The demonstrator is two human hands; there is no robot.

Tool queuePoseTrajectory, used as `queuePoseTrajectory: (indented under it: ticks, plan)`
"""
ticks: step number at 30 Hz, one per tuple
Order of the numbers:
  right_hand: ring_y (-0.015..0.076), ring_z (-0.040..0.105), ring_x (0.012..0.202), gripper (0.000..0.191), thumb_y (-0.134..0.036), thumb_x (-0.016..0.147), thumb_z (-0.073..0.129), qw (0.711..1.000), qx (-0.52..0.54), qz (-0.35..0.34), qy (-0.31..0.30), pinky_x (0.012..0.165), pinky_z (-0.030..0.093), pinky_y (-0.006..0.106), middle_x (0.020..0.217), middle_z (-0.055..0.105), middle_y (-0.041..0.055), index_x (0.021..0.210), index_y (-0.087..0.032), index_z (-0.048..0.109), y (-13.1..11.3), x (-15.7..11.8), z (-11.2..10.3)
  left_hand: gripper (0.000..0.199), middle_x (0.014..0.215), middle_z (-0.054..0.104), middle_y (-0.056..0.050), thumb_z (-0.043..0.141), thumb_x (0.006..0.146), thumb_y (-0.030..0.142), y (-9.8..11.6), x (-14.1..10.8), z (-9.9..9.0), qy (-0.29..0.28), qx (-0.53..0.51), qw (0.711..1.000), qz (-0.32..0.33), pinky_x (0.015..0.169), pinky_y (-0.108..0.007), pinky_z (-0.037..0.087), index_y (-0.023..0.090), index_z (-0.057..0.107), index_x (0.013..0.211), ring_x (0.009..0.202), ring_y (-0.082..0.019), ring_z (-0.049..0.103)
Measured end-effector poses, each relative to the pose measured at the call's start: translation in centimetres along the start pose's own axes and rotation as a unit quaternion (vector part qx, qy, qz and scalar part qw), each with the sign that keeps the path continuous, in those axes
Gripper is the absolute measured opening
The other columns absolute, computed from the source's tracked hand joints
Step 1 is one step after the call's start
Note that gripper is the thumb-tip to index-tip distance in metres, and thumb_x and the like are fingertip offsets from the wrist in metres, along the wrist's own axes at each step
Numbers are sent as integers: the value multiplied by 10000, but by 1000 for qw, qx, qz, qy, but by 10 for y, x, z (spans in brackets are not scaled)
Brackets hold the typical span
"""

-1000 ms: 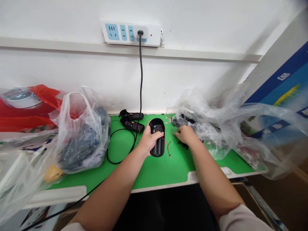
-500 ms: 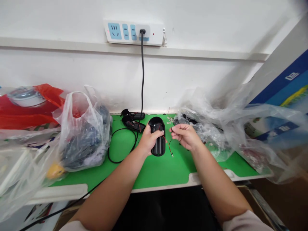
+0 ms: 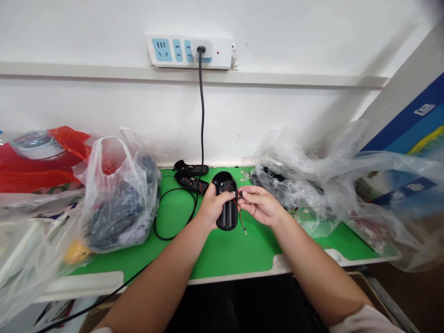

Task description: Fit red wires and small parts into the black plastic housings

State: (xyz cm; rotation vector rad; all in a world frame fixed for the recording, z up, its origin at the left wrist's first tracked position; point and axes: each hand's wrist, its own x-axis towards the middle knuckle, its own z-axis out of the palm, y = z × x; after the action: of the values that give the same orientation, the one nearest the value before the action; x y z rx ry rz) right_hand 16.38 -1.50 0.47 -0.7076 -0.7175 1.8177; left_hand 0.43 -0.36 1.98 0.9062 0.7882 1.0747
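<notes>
A glossy black oblong housing with an open hollow inside is held over the green mat. My left hand grips its left side, the thumb laid across the inside. Thin red and dark wires come out at the right edge and end in a small white connector. My right hand is closed, thumb and fingertips pinching a small black part close to the housing's right edge. Whether that part touches the housing I cannot tell.
Two similar black housings lie behind on the left, near a looped black cable. A filled plastic bag stands at left. Clear plastic bags lie at right, with small loose parts beside them. A power strip hangs on the wall.
My right hand has moved left with the small black part, up to the housing's right edge. My left hand still holds the housing. The view has shifted slightly.
</notes>
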Motion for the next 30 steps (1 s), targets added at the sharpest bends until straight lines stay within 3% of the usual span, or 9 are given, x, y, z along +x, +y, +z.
queuePoseTrajectory:
  ticks: [6, 11, 16, 22, 25, 30]
  plan:
    - [99, 652, 544, 208, -188, 657, 778, 998, -47, -44, 1, 563, 571, 184, 627, 687, 8, 839, -144, 688, 7, 3, -1, 500, 714, 547, 54, 675, 642, 192, 0, 0, 1, 3, 13, 1000, 14, 431, -268, 502, 235, 419, 1070, 461, -125, 572]
    - [96, 646, 527, 221, -193, 616, 803, 996, -73, -39, 26, 529, 550, 153, 605, 689, 29, 801, -130, 701, 4, 1, 3, 543, 775, 548, 42, 683, 638, 182, -2, 1, 0, 13, 40, 998, 37, 452, -262, 505, 240, 443, 1122, 488, -108, 564]
    - [102, 648, 520, 237, -205, 589, 816, 995, -79, -38, 42, 529, 553, 161, 596, 690, 40, 786, -125, 710, 2, -1, 5, 586, 871, 553, 17, 686, 642, 199, -5, 4, -4, 18, 80, 995, 62, 552, -285, 522, 248, 449, 1176, 592, -114, 570]
    - [105, 627, 484, 255, -235, 564, 828, 991, -105, -54, 64, 496, 535, 176, 567, 678, 44, 758, -120, 709, 4, -1, 6, 566, 1035, 564, -19, 658, 653, 170, -9, 10, -10, 19, 195, 966, 168, 845, -319, 464, 227, 479, 1187, 910, -166, 557]
    - [99, 609, 462, 253, -238, 547, 833, 989, -115, -54, 77, 467, 513, 170, 544, 667, 42, 726, -114, 705, 5, -1, 8, 567, 1043, 564, -22, 642, 657, 158, -10, 12, -12, 9, 222, 956, 191, 875, -332, 448, 227, 472, 1193, 928, -172, 552]
    - [96, 606, 465, 268, -241, 546, 833, 989, -108, -57, 81, 467, 511, 169, 541, 664, 37, 743, -112, 705, 7, 0, 7, 580, 1024, 565, -21, 647, 652, 171, -11, 11, -11, 11, 206, 963, 172, 833, -340, 477, 239, 462, 1197, 883, -172, 567]
